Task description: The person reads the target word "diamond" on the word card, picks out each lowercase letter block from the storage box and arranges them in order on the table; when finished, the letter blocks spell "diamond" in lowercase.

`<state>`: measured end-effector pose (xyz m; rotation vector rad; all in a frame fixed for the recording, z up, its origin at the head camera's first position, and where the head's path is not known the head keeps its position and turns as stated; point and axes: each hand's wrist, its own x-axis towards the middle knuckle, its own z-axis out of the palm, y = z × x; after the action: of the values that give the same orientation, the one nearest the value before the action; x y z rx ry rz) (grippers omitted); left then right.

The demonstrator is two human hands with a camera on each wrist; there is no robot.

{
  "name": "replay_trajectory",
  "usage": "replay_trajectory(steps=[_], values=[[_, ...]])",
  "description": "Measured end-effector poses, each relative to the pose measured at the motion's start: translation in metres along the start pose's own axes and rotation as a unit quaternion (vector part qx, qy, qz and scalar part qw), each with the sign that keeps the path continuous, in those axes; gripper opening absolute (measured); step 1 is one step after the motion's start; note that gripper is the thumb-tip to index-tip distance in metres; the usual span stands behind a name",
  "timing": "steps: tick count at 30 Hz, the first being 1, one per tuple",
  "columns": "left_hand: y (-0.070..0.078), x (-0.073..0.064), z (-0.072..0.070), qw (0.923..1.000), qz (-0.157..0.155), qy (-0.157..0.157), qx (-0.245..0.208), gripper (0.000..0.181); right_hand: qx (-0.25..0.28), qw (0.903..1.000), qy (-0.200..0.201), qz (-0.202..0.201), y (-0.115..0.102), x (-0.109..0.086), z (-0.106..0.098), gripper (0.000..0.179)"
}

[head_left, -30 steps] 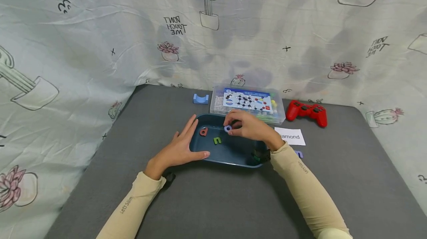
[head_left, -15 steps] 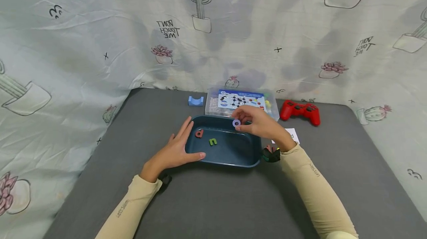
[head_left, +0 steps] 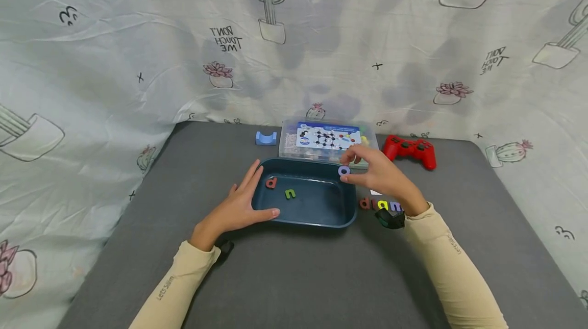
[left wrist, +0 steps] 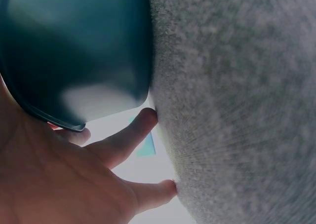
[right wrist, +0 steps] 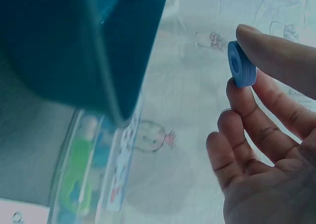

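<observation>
Left hand (head_left: pixel 235 215), fingers spread, braces tray (head_left: pixel 319 200); letter row (head_left: pixel 379 205), apparently "diam", now uncovered. Past green n (head_left: pixel 289 191) and red d (head_left: pixel 274 182) inside, right hand (head_left: pixel 380 173) pinches purple o (right wrist: pixel 243 68), shifted from mid-tray to right rim, so picked out.

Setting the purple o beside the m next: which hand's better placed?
Right, likely. The right hand pinches the purple o by the tray's right end, near the m. The left hand is at the tray's left end, farther from that letter.

Long cream sleeves (head_left: pixel 184 271) bear small dark lettering (head_left: pixel 165 287).
</observation>
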<state>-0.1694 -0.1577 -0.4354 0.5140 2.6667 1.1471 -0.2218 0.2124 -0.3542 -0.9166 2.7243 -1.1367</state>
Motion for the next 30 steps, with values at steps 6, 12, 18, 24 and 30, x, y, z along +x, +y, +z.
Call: replay_trajectory(steps=[6, 12, 18, 24, 30], values=[[0.0, 0.002, 0.001, 1.0, 0.005, -0.002, 0.0, 0.122, -0.009, 0.9997, 0.024, 0.007, 0.018, -0.02, -0.006, 0.034], [-0.001, 0.001, 0.001, 1.0, -0.001, -0.002, 0.001, 0.123, -0.017, 0.9989, 0.043, 0.002, 0.037, -0.042, -0.009, 0.03], [-0.001, 0.001, 0.001, 1.0, -0.003, -0.002, 0.003, 0.123, -0.019, 0.9977, 0.064, 0.012, 0.053, -0.063, -0.013, 0.024], [-0.001, 0.001, 0.0, 1.0, -0.003, -0.003, 0.0, 0.123, -0.01, 0.9968, 0.075, 0.027, 0.064, -0.079, -0.017, 0.026], [-0.001, 0.002, -0.001, 0.9999, -0.005, -0.009, 0.003, 0.123, -0.008, 0.995, 0.09, 0.041, 0.072, -0.095, -0.02, 0.024]])
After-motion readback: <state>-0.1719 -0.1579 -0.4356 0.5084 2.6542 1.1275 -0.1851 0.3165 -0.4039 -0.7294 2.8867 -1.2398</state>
